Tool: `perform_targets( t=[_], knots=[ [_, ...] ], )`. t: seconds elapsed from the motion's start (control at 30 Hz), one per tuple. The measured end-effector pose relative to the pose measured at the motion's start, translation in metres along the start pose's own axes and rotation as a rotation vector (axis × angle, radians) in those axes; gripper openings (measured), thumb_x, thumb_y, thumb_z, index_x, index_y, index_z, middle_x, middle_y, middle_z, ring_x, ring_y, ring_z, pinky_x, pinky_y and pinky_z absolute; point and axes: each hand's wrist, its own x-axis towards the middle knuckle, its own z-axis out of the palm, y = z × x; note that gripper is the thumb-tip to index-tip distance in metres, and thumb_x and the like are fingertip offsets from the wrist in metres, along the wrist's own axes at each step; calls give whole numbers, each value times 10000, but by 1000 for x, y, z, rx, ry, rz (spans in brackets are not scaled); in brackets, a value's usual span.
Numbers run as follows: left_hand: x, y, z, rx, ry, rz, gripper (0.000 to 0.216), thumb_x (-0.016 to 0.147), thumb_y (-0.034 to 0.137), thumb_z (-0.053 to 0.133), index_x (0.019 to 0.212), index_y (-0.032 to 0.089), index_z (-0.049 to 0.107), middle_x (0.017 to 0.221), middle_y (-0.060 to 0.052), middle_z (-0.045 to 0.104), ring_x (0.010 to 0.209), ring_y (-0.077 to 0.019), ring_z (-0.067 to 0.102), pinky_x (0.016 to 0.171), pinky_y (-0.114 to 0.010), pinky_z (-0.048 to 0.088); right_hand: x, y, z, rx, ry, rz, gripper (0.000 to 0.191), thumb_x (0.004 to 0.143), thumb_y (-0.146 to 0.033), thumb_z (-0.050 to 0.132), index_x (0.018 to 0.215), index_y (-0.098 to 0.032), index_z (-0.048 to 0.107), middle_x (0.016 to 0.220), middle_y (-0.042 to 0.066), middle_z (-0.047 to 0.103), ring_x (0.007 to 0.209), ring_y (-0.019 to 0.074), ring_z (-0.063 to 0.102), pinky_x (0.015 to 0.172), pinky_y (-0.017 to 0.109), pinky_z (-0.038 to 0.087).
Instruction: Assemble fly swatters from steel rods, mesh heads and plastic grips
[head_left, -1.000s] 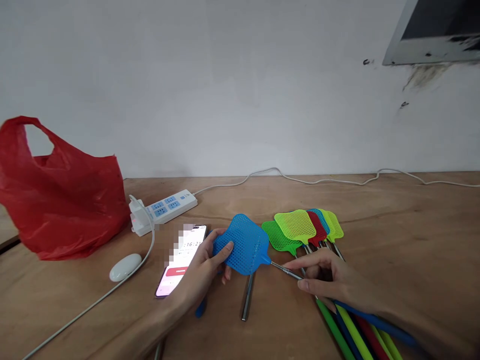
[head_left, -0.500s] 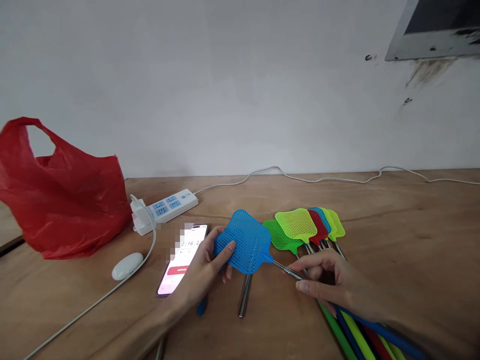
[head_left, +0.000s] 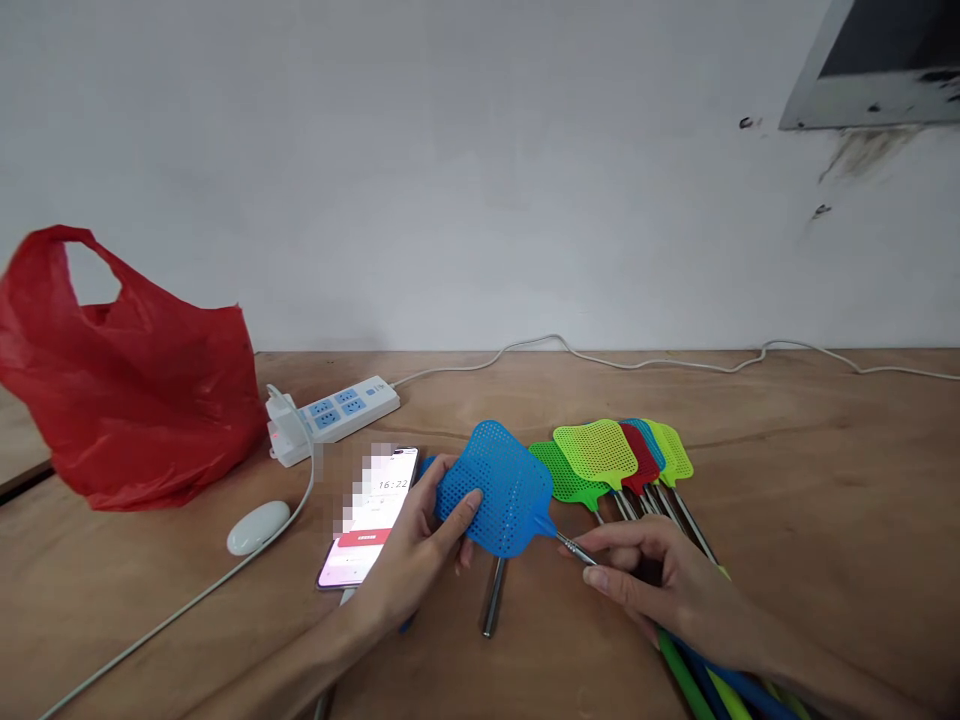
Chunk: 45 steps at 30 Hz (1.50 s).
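Observation:
A blue fly swatter [head_left: 504, 490] with a perforated head and a metal rod is held between my two hands. My left hand [head_left: 431, 535] is closed on the left edge of its head, thumb on top. On the rod, just below the head, my right hand [head_left: 637, 570] pinches with thumb and fingers. A metal rod [head_left: 492, 605] sticks out from under the blue head; its upper end is hidden. Beside and under my right hand lies a row of fly swatters with green [head_left: 570, 475], yellow [head_left: 598, 452], red [head_left: 637, 455] and blue heads, their coloured handles [head_left: 694, 675] toward me.
Left of my left hand lies a lit phone [head_left: 367, 520] showing a timer. A white power strip [head_left: 349, 405], a white oval device [head_left: 258, 527] and a red plastic bag [head_left: 142, 390] are farther left. A white cable [head_left: 622, 361] runs along the wall.
My right hand's grip has shifted slightly closer to the swatter's head, and less rod shows between them. My left hand keeps its hold. The whole view has shifted a little.

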Motion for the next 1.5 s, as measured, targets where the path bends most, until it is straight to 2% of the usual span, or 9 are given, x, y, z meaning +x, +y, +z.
perform_targets(
  t=[0.13, 0.33, 0.5, 0.63, 0.8, 1.0, 1.23, 1.37, 1.5],
  knots=[
    [-1, 1, 3, -18, 6, -4, 335, 947, 495, 585, 1065, 200, 481, 565, 80, 512, 484, -110, 462, 495, -217, 407, 2, -1, 1, -6, 83, -35, 347, 754, -509, 763, 965, -236, 740, 649, -38, 517, 614, 147, 535, 567, 284, 446],
    [2, -9, 5, -183, 72, -120, 568, 911, 559, 593, 1332, 234, 390, 797, 24, 603, 521, -117, 546, 481, -235, 421, 13, -8, -3, 65, -26, 36, 420, 858, -542, 640, 1085, -189, 649, 427, -109, 445, 358, 100, 422, 442, 244, 326],
    [1, -12, 4, -43, -3, -139, 371, 894, 552, 595, 1033, 225, 488, 744, 40, 562, 496, -111, 512, 480, -235, 410, 17, -17, -3, 66, 121, -31, 510, 879, -575, 590, 1209, -199, 488, 374, -122, 498, 324, 123, 431, 416, 231, 314],
    [-6, -9, 7, 282, -78, -6, 267, 969, 448, 516, 831, 224, 468, 641, 54, 461, 559, -131, 453, 503, -227, 343, 18, -18, -2, 56, 221, -63, 458, 882, -566, 591, 1154, -224, 457, 382, -120, 510, 334, 129, 433, 409, 234, 318],
    [-10, -8, 7, 637, -108, 149, 177, 991, 321, 459, 843, 231, 491, 623, 39, 496, 536, -148, 440, 506, -256, 276, 19, -12, -3, 2, 238, -165, 322, 888, -517, 611, 1022, -235, 531, 525, -68, 539, 483, 135, 491, 482, 252, 334],
    [-10, -8, 7, 779, -183, 183, 169, 979, 280, 448, 831, 235, 515, 672, 10, 574, 559, -173, 514, 534, -271, 290, 21, -4, -4, -173, 189, -180, 221, 920, -446, 578, 868, -233, 609, 540, -72, 367, 473, 120, 348, 462, 264, 229],
    [-10, -13, 7, 854, -196, 174, 168, 963, 246, 493, 806, 234, 554, 666, 5, 597, 560, -179, 525, 537, -273, 276, 19, -5, -7, -482, 261, -296, 165, 941, -335, 535, 861, -237, 641, 577, -34, 494, 513, 150, 467, 499, 283, 322],
    [-10, -13, 7, 877, -187, 175, 191, 955, 264, 523, 769, 230, 548, 643, 7, 584, 557, -179, 516, 533, -274, 265, 18, -9, -8, -670, 260, -354, 112, 921, -264, 529, 873, -240, 627, 770, 21, 645, 637, 183, 585, 597, 312, 405],
    [-8, -12, 9, 922, -216, 145, 230, 939, 264, 542, 716, 218, 503, 675, -1, 594, 555, -169, 497, 530, -273, 263, 18, -10, -7, -752, 279, -408, 122, 900, -188, 499, 887, -237, 610, 884, 52, 679, 799, 225, 631, 689, 347, 439]
  ],
)
